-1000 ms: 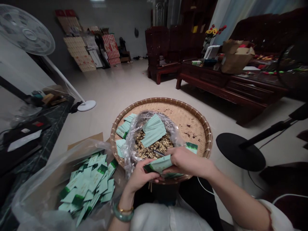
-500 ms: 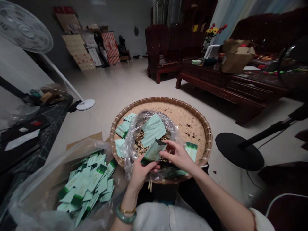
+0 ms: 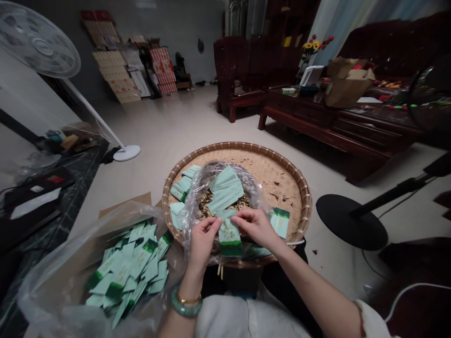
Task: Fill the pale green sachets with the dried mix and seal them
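A pale green packet [image 3: 225, 236] with a dark green lower band hangs upright between my hands. My left hand [image 3: 202, 241] and my right hand [image 3: 254, 226] pinch its top edge from either side. Below them, a clear plastic bag [image 3: 197, 211] lies open in a round woven bamboo tray [image 3: 285, 188]. The bag holds a dried, speckled tea-like mix [image 3: 207, 209], with several similar packets [image 3: 225, 190] resting on it. More packets lie loose in the tray [image 3: 281, 223]. A large heap of packets [image 3: 128, 272] fills a clear bag on my left.
A dark marble counter [image 3: 59, 188] with assorted items runs along the left. Nearby stand a white fan [image 3: 40, 42] and a black round fan base [image 3: 348, 223]. Dark wooden seating [image 3: 239, 70], a low table with a cardboard box [image 3: 347, 82], and stacked flattened cartons stand farther off.
The packet has turned from tilted to upright, with its dark band downward. My hands have moved closer together and now pinch its top edge, and its mouth is no longer spread open.
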Tool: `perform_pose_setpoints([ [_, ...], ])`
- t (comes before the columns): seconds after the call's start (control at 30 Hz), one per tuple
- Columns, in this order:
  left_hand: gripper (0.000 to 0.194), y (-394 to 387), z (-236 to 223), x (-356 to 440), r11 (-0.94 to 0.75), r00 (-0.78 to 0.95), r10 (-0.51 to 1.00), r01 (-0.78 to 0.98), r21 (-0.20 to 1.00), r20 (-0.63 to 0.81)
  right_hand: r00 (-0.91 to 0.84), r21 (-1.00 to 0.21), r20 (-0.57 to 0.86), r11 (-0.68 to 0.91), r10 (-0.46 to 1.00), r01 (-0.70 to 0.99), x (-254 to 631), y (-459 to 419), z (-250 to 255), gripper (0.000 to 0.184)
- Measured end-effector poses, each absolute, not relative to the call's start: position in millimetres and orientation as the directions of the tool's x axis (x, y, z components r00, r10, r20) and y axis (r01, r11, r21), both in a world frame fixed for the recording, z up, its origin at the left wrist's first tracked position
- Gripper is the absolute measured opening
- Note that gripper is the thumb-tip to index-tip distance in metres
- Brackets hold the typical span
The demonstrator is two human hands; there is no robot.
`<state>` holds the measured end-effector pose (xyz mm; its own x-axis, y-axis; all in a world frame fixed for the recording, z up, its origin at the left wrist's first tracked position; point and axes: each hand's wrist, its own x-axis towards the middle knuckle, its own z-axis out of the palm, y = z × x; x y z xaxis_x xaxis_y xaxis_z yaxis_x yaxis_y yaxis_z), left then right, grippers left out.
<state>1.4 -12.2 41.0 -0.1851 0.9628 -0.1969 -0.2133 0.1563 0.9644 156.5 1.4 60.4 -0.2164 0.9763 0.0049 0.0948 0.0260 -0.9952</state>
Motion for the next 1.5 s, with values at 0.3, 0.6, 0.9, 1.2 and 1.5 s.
perform_pose_setpoints([
  [0.3,0.028,-15,31,-2,0.164,-0.159,0.967,-0.199,0.966,-0.197,-0.234,-0.991,-0.136,-0.13,0.963,0.043,146,9,45,0.048],
  [0.6,0.038,-18,36,-1,0.347,0.119,0.938,-0.324,0.88,-0.326,-0.144,-0.996,-0.067,-0.058,0.987,0.067,144,8,34,0.044],
  [0.9,0.04,-22,36,-1,0.394,0.164,0.918,-0.302,0.868,-0.36,-0.11,-0.996,-0.051,-0.043,0.993,0.075,138,8,33,0.044],
  [1.2,0.041,-25,31,-3,0.296,0.08,0.955,-0.227,0.928,-0.285,-0.059,-0.997,0.072,0.072,0.996,-0.004,152,6,41,0.039],
  [1.5,0.036,-32,17,-19,-0.225,0.092,0.973,0.218,0.95,0.21,-0.521,-0.524,0.549,0.755,0.653,0.394,177,-16,109,0.022],
])
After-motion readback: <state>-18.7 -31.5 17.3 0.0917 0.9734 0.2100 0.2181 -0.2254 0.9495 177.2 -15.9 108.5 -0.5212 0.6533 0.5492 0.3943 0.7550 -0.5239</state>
